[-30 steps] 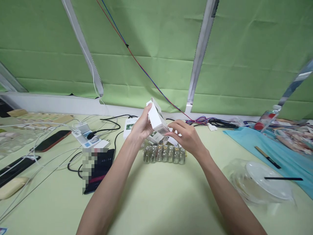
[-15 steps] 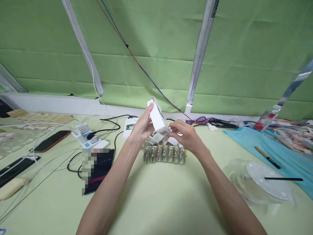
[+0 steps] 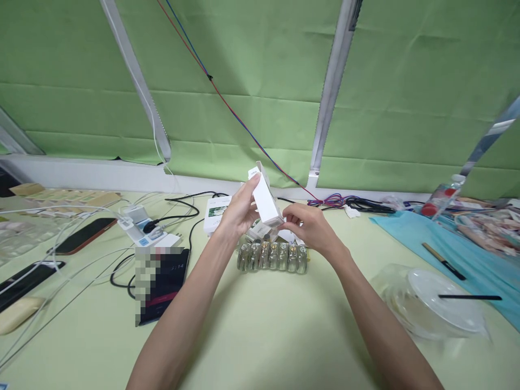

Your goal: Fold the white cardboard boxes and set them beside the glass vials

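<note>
A small white carton (image 3: 266,203) is held tilted above the table, its upper end flap standing up. My left hand (image 3: 239,214) grips it from the left, thumb on its upper face. At the carton's lower right end, the fingers of my right hand (image 3: 305,223) are pinched on its edge. Just below, a row of several small clear glass bottles (image 3: 274,258) with gold and silver tops stands on the table. Behind the row lie more small white packages (image 3: 257,232), partly hidden by the hands and carton.
To the left are a power strip (image 3: 156,238), a tablet (image 3: 168,287), phones (image 3: 85,236) and loose cables. On the right lie a blue cloth (image 3: 410,227), a knife (image 3: 442,261) and a lidded plastic tub (image 3: 442,300). A white box (image 3: 215,214) sits behind my left wrist.
The carton has shifted slightly to the right and turned a little. Both hands keep their hold, with my right fingers still at its lower end.
</note>
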Tool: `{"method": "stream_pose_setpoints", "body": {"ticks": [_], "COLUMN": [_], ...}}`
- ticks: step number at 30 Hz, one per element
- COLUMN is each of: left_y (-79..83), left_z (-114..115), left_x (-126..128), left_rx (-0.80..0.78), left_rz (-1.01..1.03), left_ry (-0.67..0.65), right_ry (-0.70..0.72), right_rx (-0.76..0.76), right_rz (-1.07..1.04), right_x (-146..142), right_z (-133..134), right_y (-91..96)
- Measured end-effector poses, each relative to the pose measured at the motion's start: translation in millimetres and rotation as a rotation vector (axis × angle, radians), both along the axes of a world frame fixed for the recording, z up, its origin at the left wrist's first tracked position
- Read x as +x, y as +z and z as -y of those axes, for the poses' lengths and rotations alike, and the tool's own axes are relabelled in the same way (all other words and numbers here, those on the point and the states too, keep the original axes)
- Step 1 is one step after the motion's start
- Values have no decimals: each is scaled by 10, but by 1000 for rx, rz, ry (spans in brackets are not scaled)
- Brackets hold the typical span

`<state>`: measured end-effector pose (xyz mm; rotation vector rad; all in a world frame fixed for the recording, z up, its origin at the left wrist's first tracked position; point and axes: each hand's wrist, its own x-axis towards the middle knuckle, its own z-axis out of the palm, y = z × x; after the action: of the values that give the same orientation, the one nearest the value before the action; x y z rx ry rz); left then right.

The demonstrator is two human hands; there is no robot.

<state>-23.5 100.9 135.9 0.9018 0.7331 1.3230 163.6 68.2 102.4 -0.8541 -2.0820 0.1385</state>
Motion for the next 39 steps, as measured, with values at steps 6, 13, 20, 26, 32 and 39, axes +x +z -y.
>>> {"method": "stream_pose_setpoints", "body": {"ticks": [6,13,20,26,32,39], "left_y": [-20,-79,-94,-53,-98,-244], "left_z": [-9,22,5,45,20,-32], "left_x": [8,94,115,118,127,116], "left_rx": [18,71,81,138,373,740], "left_rz": [-30,-77,-100,-166,-337,-548], "left_ry": [72,71,75,180,291,285], "right_ry": [5,-10,-31,11,53,-85], "right_rx": [-36,17,13,-230,-434,-343], "right_rz": [44,69,85,138,179,-24], "right_x": [-17,18,29,64,174,234], "right_z": [118,108,91,137,138,158], "right_y": [103,124,125,195,236,314]}}
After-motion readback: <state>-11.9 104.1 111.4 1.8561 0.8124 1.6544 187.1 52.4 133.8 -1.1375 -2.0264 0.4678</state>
